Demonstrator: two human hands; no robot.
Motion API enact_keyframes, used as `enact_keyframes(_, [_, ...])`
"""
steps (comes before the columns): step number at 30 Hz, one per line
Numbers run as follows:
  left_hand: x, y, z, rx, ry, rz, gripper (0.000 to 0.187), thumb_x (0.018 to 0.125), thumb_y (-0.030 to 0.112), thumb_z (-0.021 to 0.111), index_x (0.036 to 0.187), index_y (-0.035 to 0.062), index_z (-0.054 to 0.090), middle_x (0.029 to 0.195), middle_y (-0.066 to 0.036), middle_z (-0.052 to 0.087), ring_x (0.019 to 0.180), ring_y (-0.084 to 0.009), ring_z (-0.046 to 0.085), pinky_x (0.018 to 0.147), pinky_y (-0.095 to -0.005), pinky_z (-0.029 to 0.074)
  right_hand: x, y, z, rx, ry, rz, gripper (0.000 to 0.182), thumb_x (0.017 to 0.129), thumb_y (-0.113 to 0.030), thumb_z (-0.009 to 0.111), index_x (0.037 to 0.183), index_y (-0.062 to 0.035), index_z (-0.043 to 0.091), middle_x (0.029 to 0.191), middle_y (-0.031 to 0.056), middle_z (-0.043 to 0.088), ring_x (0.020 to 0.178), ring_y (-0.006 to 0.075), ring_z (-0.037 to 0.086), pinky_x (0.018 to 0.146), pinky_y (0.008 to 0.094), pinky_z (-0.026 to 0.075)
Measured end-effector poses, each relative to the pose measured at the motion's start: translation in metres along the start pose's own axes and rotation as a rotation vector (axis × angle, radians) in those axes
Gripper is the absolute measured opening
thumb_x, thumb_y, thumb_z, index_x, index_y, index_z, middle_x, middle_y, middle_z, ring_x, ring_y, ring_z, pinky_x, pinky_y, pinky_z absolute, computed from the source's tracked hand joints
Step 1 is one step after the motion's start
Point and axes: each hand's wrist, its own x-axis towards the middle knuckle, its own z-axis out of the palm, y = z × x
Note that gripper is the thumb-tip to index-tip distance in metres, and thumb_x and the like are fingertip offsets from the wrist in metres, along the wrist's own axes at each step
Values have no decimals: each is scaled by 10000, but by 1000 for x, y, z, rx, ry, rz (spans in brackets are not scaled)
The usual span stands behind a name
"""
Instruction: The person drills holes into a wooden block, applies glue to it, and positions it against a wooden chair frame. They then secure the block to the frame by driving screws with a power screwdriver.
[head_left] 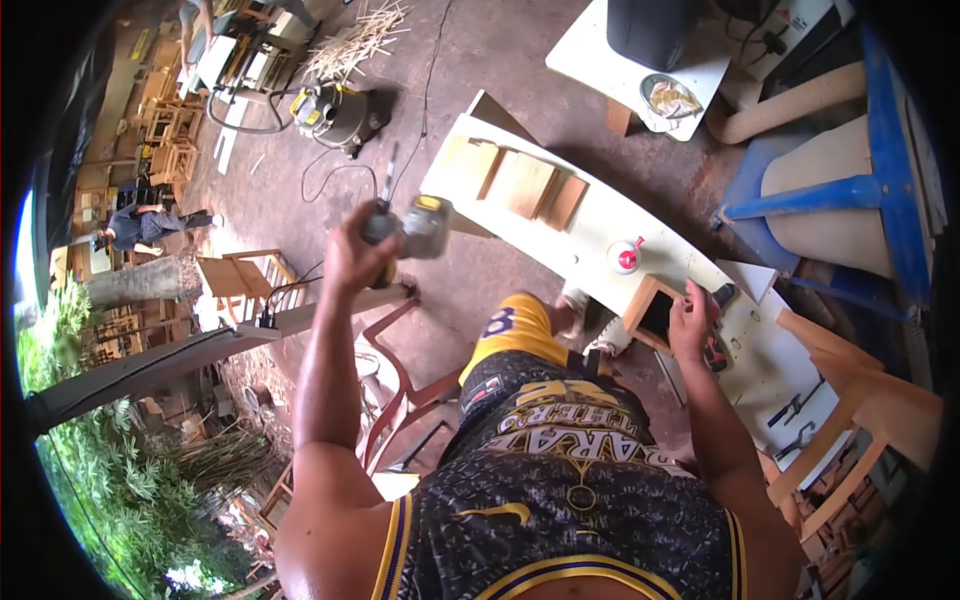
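While the cordless drill (380, 224) is held up over the floor, to the left of the white bench (602, 222), its long axis is run roughly away from the wearer's body. The slim bit (390, 165) is pointed outward, toward the far side of the workshop, and the yellow-labelled battery (428, 228), blurred, is turned to the right, toward the bench. The drill is clasped by the left hand (358, 250), with the fingers closed around its body.

The right hand (688, 325) is held over the near side of the bench with its fingers loosely bent, beside an open wooden box (637, 303) and a red and black drill (716, 352); whether either is touched cannot be told.

Farther along the bench, a white container (626, 258) with something red in it is set between the box and several flat wooden pieces (520, 183). At the bench's other end, dark clamps (795, 405) are seen near a wooden chair (860, 400). Beyond the held drill, a shop vacuum (332, 112) is stood on the floor near a heap of thin sticks (358, 40), and another person (135, 228) is seen at far left.
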Motion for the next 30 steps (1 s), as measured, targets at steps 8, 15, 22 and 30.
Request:
enact_keyframes(8, [141, -136, 6, 126, 102, -17, 638, 661, 376, 697, 1215, 72, 610, 997, -178, 692, 941, -298, 674, 853, -385, 514, 15, -98, 27, 136, -133, -67, 221, 871, -25, 575, 1090, -10, 602, 897, 128, 605, 768, 236, 601, 667, 318, 487])
enact_keyframes(15, [262, -181, 55, 121, -148, 37, 639, 656, 390, 702, 1226, 117, 604, 1031, -169, 686, 981, -303, 660, 872, -389, 511, 26, -193, 125, 162, -327, 74, 218, 875, -67, 603, 1085, -7, 609, 892, 127, 624, 761, 227, 624, 670, 315, 506])
enact_keyframes(22, [292, -179, 77, 46, -233, 137, 642, 643, 380, 706, 1206, 87, 612, 989, -192, 686, 942, -326, 666, 846, -383, 515, 115, -196, 258, -42, -370, 40, 379, 798, -174, 693, 1136, -50, 574, 1060, 174, 592, 1009, 351, 571, 857, 426, 472])
enact_keyframes(30, [289, -163, 83, -5, -254, 212, 641, 648, 396, 702, 1170, 33, 619, 943, -197, 691, 911, -336, 677, 823, -391, 517, 162, -88, 347, -233, -158, 796, 898, 747, -617, 673, 1411, -91, 373, 1344, 262, 448, 1268, 400, 433, 1039, 459, 395])
